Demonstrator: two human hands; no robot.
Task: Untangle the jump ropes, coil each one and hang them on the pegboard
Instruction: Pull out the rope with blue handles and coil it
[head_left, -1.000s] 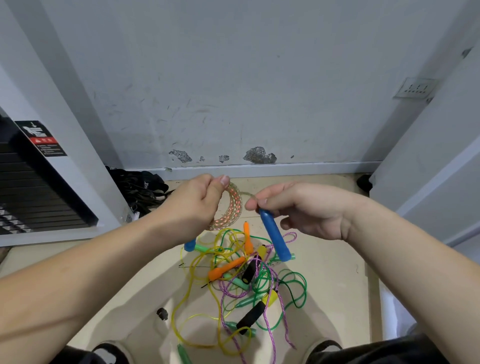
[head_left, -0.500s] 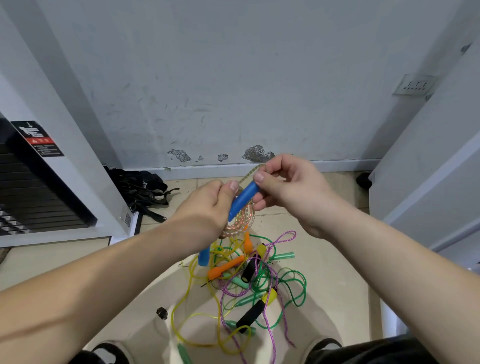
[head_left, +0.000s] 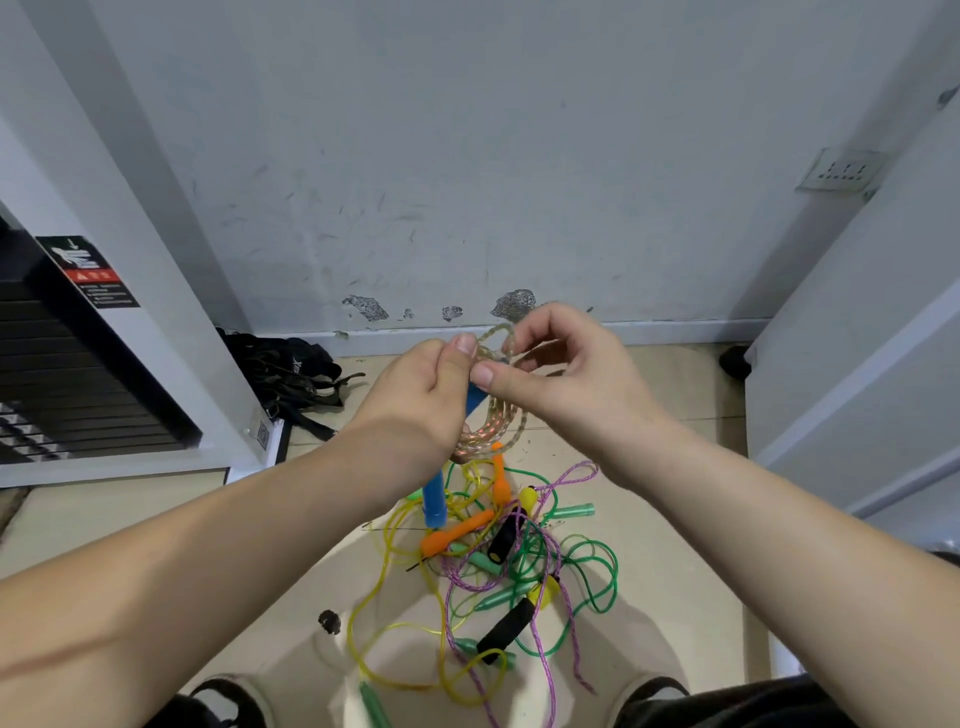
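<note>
Left hand (head_left: 415, 400) closed round a coiled rope (head_left: 493, 423), clear with pinkish flecks, held up at mid-frame; thumb pressed on top of the bundle.

Right hand (head_left: 566, 384) just right of it, touching; thumb and forefinger pinch a loose turn (head_left: 501, 332) that arcs over the top of the coil.

Coil hangs edge-on between the two hands, its plane roughly upright.

One blue handle (head_left: 434, 493) hangs below the left hand, long axis near vertical, tip down; a second blue handle (head_left: 475, 399) is tucked between the hands, mostly hidden.

Judgement: step is binding the coil; the free turn lies above the bundle and on its right, so the right hand is placed to wrap it while the left only anchors.

Remaining tangled pile (head_left: 519, 561) lies on the floor (head_left: 675, 415) directly below; pegboard not in view.
</note>
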